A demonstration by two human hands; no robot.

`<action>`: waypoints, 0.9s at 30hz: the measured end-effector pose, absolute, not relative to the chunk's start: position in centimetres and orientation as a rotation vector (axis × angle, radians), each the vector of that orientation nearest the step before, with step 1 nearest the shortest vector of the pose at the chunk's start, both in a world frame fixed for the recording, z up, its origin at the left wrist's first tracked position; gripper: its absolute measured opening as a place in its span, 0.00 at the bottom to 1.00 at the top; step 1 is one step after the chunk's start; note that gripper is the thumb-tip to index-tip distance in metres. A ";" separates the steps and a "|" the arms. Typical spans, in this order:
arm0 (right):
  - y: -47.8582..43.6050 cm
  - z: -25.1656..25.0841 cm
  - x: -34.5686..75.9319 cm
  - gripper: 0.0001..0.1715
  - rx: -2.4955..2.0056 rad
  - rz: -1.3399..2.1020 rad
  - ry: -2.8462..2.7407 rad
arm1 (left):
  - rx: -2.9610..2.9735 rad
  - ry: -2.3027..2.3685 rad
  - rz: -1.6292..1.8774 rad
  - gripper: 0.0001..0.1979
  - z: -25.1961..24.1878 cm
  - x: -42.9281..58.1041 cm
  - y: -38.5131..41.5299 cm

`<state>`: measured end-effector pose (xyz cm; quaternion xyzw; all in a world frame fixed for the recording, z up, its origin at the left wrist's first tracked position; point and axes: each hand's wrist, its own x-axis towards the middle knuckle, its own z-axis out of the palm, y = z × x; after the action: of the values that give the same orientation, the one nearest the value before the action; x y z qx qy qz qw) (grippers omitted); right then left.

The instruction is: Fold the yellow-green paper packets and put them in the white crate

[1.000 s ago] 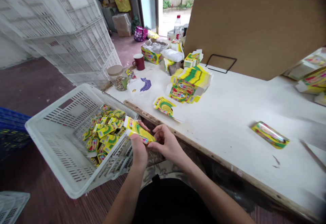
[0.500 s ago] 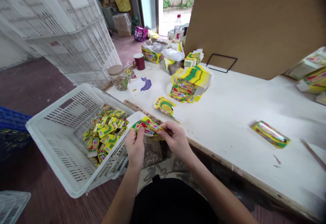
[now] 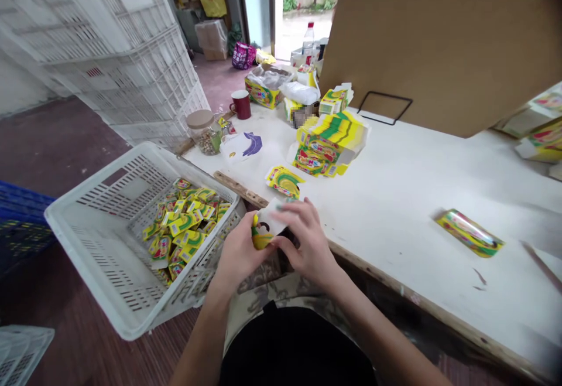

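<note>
Above my lap, at the table's front edge, my left hand [image 3: 243, 249] is closed around a small yellow and green carton [image 3: 264, 229]. The carton is turned so that a white side with a dark round opening shows. My right hand [image 3: 306, 238] is at its right side, thumb against the lower edge and blurred fingers over the white flap. Beyond the hands lies a flat yellow carton [image 3: 284, 181] on the table, and behind it a fanned stack of flat cartons [image 3: 329, 143]. To the left, a white plastic crate [image 3: 94, 269] holds many small filled-out cartons [image 3: 187, 222].
On the white table [image 3: 395, 198] lies a shiny wrapped pack [image 3: 470, 232] at right. A lidded jar [image 3: 202, 132], a red mug [image 3: 240, 105] and an open display box [image 3: 263, 92] stand at the back left. A large cardboard sheet [image 3: 439, 46] rises behind. Stacked white crates [image 3: 132, 64] stand left.
The carton has been turned from its printed side to its white side with the opening. My left hand has wrapped further round it, and my right fingers have moved over its top.
</note>
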<state>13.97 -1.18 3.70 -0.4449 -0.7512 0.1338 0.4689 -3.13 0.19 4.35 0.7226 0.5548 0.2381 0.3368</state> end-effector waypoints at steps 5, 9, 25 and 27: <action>-0.8 2.7 13.6 0.35 -1.160 1.013 -1.395 | 1.978 1.387 0.791 0.31 2.7 -1.6 -0.7; -0.4 2.6 12.6 0.28 -0.971 1.522 -1.169 | 2.091 1.317 0.910 0.38 2.3 -1.0 -1.4; -0.7 2.0 13.6 0.30 -1.081 0.902 -1.549 | 1.877 1.472 0.931 0.36 1.3 -1.0 -0.9; -0.6 1.7 13.7 0.30 -1.118 0.860 -1.495 | 1.925 1.543 0.897 0.32 1.3 -1.0 -1.0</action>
<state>13.68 -0.55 1.67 -0.4658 -0.6226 0.3581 0.5169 -0.98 -0.99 1.30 0.7089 0.5683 0.3303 0.2555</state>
